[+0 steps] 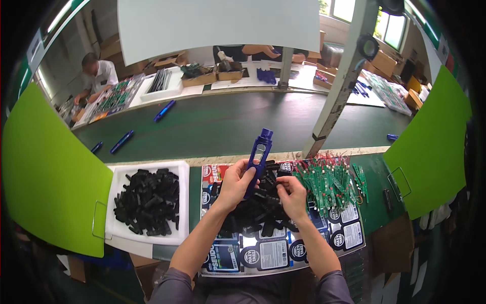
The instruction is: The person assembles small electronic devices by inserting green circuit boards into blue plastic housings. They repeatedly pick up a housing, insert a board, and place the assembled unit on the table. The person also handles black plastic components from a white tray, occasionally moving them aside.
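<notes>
My left hand (236,186) is wrapped round a blue tubular housing (259,156), tilted upright, with a long cutout in its side and a narrower collar at the top. Just to the right, my right hand (292,196) is closed in a pinch, with a small black plastic part (270,177) at its fingertips. Beneath both hands lies a loose pile of black plastic parts (254,211), partly hidden by them. Green circuit boards with thin wires (324,183) are heaped close to my right hand.
A white foam tray (184,202) of black parts stands at left. Printed sheeting (268,256) covers my work spot. Beyond runs a green conveyor belt (212,119) carrying blue housings (164,110). Green panels (53,172) flank both sides; a post (336,86) rises at right. A person (98,76) sits far left.
</notes>
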`<state>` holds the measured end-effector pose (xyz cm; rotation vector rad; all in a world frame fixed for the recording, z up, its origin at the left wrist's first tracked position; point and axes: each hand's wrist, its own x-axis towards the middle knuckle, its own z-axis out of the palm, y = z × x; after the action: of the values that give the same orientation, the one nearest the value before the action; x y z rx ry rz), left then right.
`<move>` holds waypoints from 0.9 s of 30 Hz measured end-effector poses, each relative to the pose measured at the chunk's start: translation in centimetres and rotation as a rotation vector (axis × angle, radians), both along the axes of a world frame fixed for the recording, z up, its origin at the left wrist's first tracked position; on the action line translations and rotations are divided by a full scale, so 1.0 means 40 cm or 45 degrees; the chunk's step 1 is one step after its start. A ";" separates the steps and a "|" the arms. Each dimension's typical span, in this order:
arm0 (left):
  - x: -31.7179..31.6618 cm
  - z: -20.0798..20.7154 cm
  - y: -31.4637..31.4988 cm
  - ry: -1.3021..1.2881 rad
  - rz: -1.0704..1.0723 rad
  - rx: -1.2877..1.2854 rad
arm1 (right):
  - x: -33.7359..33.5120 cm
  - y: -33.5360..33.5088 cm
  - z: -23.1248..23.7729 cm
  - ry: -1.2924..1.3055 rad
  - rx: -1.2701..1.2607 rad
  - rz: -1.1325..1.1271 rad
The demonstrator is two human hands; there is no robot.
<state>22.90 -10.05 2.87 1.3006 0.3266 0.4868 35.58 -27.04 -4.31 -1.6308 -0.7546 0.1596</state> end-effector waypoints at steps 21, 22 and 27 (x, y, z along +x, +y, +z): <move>-0.144 -0.109 -0.038 -0.177 0.226 0.037 | -0.157 0.149 0.263 -0.887 -0.064 -0.066; -0.144 -0.109 -0.039 -0.176 0.243 0.037 | -0.157 0.157 0.255 -0.890 -0.053 -0.083; -0.143 -0.098 -0.039 -0.061 0.329 0.045 | -0.174 0.161 0.239 -1.019 -0.148 -0.130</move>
<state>17.18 -11.61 -1.06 1.2853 0.4502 0.7440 28.62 -20.61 5.25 -1.8413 -1.2707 -0.5672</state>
